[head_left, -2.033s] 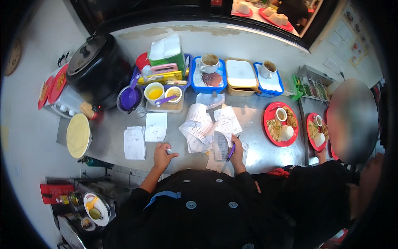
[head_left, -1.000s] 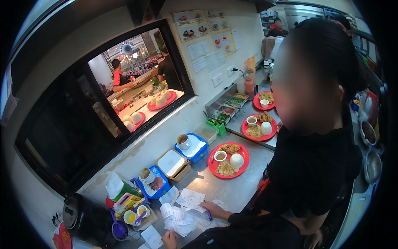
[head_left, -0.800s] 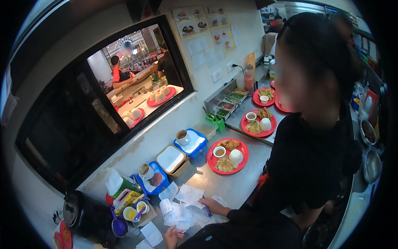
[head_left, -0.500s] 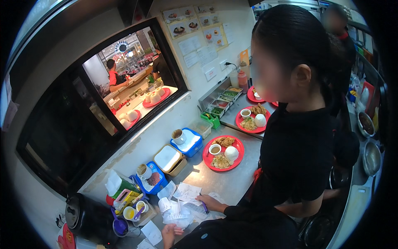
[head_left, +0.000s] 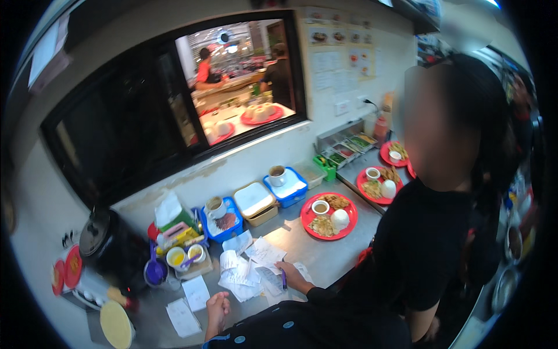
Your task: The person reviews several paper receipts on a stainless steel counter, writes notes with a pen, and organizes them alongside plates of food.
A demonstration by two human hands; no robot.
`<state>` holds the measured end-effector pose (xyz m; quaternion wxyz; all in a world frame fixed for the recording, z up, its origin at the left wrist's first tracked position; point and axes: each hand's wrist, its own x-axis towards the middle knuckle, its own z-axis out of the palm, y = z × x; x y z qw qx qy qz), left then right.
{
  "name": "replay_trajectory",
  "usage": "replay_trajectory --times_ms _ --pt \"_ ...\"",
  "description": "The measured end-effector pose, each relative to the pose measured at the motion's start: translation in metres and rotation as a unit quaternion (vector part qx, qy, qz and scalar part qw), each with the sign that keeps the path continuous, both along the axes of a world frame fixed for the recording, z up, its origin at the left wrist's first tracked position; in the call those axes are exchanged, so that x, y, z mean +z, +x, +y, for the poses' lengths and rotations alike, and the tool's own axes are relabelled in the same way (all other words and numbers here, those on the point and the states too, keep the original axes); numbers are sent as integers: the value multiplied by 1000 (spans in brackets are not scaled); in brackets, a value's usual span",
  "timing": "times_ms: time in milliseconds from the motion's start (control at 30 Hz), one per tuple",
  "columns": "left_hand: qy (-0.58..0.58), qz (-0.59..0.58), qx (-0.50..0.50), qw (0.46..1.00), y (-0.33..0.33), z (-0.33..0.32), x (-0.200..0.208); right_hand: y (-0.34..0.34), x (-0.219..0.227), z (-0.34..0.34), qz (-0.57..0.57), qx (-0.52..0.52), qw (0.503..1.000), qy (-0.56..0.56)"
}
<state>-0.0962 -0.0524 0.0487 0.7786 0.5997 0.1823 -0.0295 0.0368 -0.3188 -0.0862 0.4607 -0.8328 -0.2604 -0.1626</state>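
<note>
My right hand (head_left: 296, 278) is closed around a purple pen (head_left: 284, 281), above the right side of some loose white paper slips (head_left: 266, 252). Curled, printed receipts (head_left: 235, 276) lie just left of that hand, spread over the steel counter. Lower down, my left hand (head_left: 217, 308) is raised with its fingers curled in, and nothing shows in it. Beside it, flat white sheets (head_left: 183, 317) rest on the counter to the left. Past the slips is a red plate (head_left: 351, 227) with rice, fried food, shredded vegetables and a small sauce cup.
A co-worker in black (head_left: 433, 232) stands close on my right. Lidded tubs, one a blue tub (head_left: 296, 196), line the wall under the window. At left are a black cooker (head_left: 110, 244), a purple scoop (head_left: 156, 272) and small cups. More red plates (head_left: 366, 195) stand farther right.
My left hand has risen and its fingers have curled in from a looser, more open pose. The right hand keeps the pen by the slips. The view has shifted left, blurring slightly.
</note>
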Motion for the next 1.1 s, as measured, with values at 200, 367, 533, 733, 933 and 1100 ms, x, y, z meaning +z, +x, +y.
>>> replay_trajectory --times_ms 200,367,533,733,933,1100 --pt "-27 0 92 995 -28 -29 8 3 -2 1 5 8 1000 3" --pt "-219 -46 185 957 -57 2 -19 2 -4 5 31 10 999 19" --pt "-189 -40 360 913 -72 23 -36 2 -15 3 12 15 998 54" --pt "-35 -78 447 890 -128 39 -38 2 -13 10 52 24 996 71" --pt "-6 -31 611 791 -192 30 -60 6 -25 5 116 11 992 56" --pt "13 155 664 731 -262 -36 -145 20 -32 -9 218 21 973 69"
